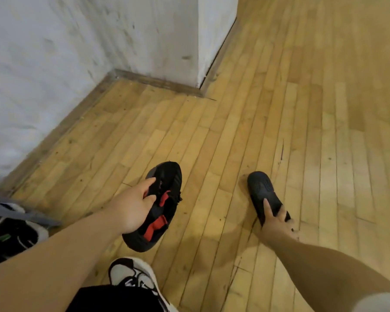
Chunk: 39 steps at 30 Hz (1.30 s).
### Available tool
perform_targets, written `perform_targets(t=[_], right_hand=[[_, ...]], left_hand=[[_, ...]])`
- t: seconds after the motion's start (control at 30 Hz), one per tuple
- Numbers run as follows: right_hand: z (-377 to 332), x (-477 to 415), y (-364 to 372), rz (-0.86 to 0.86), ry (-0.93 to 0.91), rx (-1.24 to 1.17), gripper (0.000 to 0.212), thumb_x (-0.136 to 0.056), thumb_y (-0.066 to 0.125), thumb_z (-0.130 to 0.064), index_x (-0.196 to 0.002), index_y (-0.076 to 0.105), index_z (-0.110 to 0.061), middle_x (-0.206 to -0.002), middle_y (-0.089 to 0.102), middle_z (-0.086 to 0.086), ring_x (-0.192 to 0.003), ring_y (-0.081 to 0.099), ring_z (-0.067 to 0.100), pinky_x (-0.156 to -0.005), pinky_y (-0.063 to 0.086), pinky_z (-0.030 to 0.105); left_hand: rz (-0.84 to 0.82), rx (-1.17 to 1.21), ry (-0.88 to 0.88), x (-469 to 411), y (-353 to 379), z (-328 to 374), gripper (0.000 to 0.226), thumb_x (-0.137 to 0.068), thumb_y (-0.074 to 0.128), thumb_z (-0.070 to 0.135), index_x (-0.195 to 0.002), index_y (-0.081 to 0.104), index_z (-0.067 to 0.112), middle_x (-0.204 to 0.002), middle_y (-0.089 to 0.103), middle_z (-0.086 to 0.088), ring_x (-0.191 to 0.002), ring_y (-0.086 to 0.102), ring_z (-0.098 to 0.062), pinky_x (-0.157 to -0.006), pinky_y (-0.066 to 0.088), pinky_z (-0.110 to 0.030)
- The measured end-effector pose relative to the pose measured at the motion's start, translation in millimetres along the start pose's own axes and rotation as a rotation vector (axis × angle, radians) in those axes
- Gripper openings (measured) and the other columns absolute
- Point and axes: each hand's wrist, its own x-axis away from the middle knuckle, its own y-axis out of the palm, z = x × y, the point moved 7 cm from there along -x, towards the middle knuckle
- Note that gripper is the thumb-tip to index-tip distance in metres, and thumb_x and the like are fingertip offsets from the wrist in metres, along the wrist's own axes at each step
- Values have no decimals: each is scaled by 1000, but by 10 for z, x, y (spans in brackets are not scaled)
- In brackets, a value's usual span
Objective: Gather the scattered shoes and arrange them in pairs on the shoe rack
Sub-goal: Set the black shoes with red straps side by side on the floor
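Gripping the black-and-red shoe (167, 176) by its side, the left hand (134, 206) has it down by the wooden floor (212, 143); the right hand (277, 221) clasps the black shoe (261, 185) lying on the boards.

Nothing here can be read: no lettering, brand, number or sign. The black fabric shoe with red straps (160, 206) shows no legible mark, and neither does the plain matte black shoe (262, 190) to its right. The white-and-black sneaker (133, 275) just below the strapped shoe bears dark shapes too blurred to read.
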Motion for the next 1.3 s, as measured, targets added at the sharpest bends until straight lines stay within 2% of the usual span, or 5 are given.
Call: perform_targets(t=[0.47,0.77,0.93,1.0,1.3], right_hand=[[-839,525,-342,-87,-320,-562,80,-92,69,-34,-160,27,-36,-153,49,4,-132,53,28,-101,48,37],[-1639,744,-921,-387,-399,-312,74,-81,78,-52,-147,54,-29,-152,47,2,-138,44,32,-111,44,45],[-1761,615,-1175,40,-305,-772,65,-95,62,-36,-155,40,-23,-151,49,8,-114,61,26,-91,56,36],[-1735,642,-1094,156,-309,-806,71,-95,60,-35,-159,30,-28,-160,38,7,-131,52,29,-101,49,38],[-1784,889,362,-198,-279,-548,102,-85,77,-49,-161,8,-44,-160,19,11,-137,43,39,-108,48,49]], left_hand=[[42,36,-52,43,-152,-32,57,-110,41,31,-163,20,37,-163,37,-2,-147,39,-26,-116,36,-40],[141,85,-52,206,-351,-91,57,-109,42,29,-163,23,32,-163,38,-1,-147,39,-25,-117,34,-39],[136,74,-50,281,-373,-111,56,-110,42,29,-163,24,32,-160,41,-2,-144,42,-26,-113,37,-37],[134,83,-50,292,-380,-134,56,-110,42,29,-163,24,31,-161,41,-1,-144,42,-25,-112,37,-37],[131,87,-86,271,-441,-347,57,-110,41,30,-163,20,34,-159,44,-1,-105,61,-8,-82,44,-19]])
